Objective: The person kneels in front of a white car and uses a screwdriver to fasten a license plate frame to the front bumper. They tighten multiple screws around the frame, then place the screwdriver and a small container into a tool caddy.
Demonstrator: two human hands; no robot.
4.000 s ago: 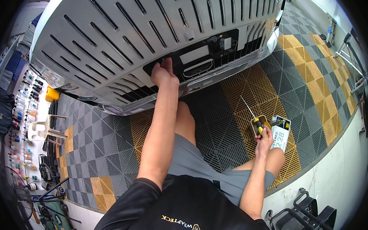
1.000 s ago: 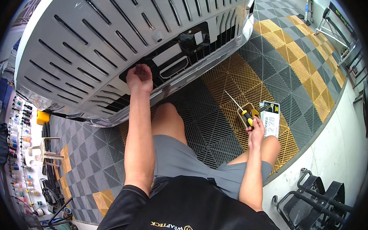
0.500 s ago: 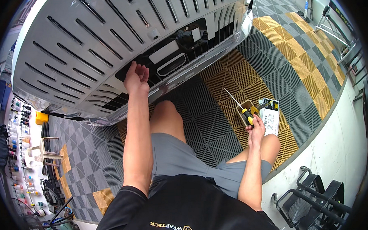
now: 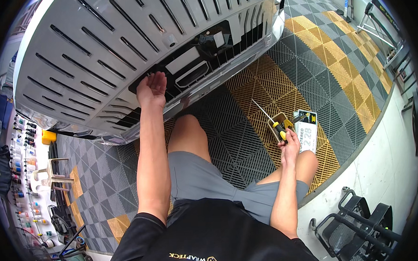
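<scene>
One left hand [image 4: 152, 90], fingers loosely curled, at one black panel's [image 4: 170, 82] left end, whether pinching anything cannot be told; one right hand [image 4: 290, 148] wrapped around one yellow-black screwdriver [image 4: 278, 128]; one box [image 4: 280, 115] near one printed white plate's [image 4: 306, 133] left edge.

Looks like smooth plastic inside the grip of the right hand [image 4: 290, 147], on the screwdriver's yellow-and-black handle [image 4: 280, 130]; gleams like metal just ahead, along the shaft [image 4: 263, 111]. Looks like matt, ribbed plastic beneath, across the floor tiles [image 4: 246, 124]; shines smooth and glossy well left, on the vehicle's pale panel [image 4: 152, 61].
</scene>
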